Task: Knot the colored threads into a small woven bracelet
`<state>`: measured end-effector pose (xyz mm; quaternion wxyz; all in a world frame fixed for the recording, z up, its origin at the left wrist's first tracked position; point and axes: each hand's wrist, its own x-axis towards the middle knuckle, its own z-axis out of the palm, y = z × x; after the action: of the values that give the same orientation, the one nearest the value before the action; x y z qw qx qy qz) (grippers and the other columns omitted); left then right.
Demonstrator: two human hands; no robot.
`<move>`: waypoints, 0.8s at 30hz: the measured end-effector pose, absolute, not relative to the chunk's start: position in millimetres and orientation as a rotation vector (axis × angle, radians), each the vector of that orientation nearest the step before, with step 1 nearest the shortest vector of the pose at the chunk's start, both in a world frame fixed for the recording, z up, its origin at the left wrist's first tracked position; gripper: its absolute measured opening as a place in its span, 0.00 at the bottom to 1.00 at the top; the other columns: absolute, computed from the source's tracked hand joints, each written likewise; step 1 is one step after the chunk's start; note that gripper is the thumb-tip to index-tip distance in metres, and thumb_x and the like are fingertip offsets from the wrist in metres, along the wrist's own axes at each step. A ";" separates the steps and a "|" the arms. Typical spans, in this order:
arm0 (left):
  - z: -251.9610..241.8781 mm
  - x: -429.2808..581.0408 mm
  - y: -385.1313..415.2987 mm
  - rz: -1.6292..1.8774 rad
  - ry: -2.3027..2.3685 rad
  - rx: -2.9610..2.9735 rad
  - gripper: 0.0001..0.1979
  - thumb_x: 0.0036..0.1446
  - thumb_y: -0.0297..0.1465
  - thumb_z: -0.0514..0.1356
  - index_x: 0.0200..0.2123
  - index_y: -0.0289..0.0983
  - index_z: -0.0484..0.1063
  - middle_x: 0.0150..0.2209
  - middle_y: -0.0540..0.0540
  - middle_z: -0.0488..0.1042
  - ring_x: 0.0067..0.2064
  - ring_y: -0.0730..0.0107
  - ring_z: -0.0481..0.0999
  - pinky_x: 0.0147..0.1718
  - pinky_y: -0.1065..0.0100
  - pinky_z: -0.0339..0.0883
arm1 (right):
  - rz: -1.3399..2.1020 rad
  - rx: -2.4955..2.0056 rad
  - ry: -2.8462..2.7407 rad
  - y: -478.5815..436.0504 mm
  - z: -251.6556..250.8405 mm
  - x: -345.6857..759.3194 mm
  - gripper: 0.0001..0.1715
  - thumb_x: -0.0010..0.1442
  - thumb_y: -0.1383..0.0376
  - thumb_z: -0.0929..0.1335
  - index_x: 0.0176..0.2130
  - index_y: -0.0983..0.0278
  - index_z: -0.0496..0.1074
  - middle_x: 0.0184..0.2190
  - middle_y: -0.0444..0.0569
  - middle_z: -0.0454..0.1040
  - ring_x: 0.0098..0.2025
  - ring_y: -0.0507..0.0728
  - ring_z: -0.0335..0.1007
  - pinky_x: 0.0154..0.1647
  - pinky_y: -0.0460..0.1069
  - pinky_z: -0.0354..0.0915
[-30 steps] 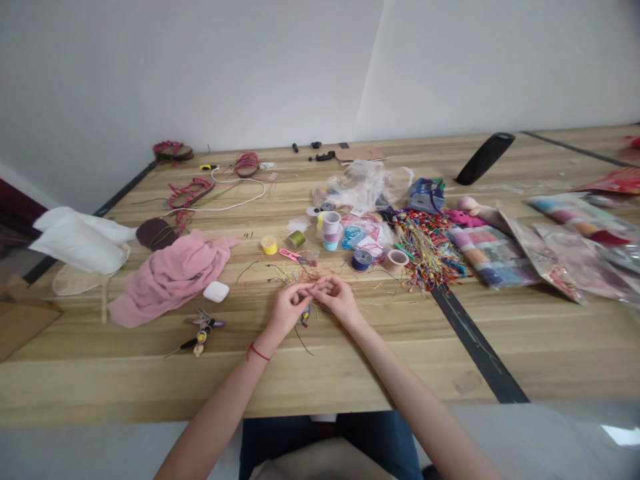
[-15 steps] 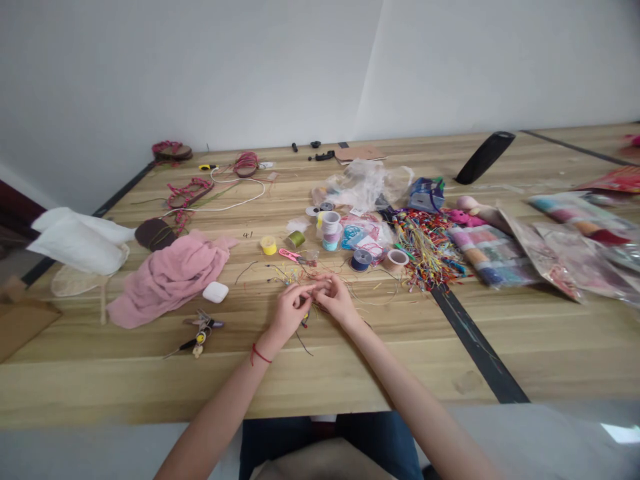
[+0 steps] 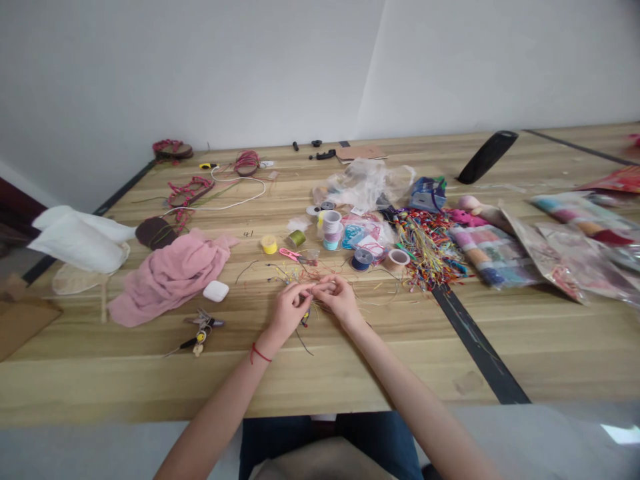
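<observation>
My left hand [image 3: 289, 308] and my right hand [image 3: 339, 297] meet fingertip to fingertip just above the wooden table [image 3: 350, 360], near its front middle. Both pinch thin coloured threads [image 3: 305, 317] that hang and trail down between them. A red string is tied round my left wrist. Loose thread ends [image 3: 285, 272] lie scattered on the wood right behind my fingers. Small pink scissors [image 3: 291, 254] lie a little beyond those.
Thread spools [image 3: 331, 228], a blue spool [image 3: 361, 259] and a tape roll [image 3: 398, 258] sit behind my hands. A multicoloured cord heap [image 3: 430, 250] and plastic packets [image 3: 500, 253] lie right. Left are pink cloth [image 3: 170, 275], a white case [image 3: 216, 291] and keys [image 3: 200, 330].
My hands have stayed together at the same spot, with only small finger shifts on the threads. The view moved slightly.
</observation>
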<state>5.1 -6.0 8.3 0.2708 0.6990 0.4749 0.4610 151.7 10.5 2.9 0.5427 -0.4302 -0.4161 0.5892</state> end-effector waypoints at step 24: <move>9.4 4.1 -7.6 1.138 1.308 1.924 0.15 0.54 0.21 0.58 0.43 0.38 0.77 0.30 0.51 0.70 0.21 0.81 0.57 0.23 0.77 0.56 | 1.381 -1.087 -1.046 9.5 3.9 149.8 0.25 0.40 0.56 0.76 0.34 0.60 0.64 0.23 0.42 0.74 0.18 0.49 0.61 0.18 0.45 0.55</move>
<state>4.1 -7.6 9.4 0.2725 0.7147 0.4860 0.4227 149.8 9.5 3.9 0.5211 -0.4537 -0.4366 0.5761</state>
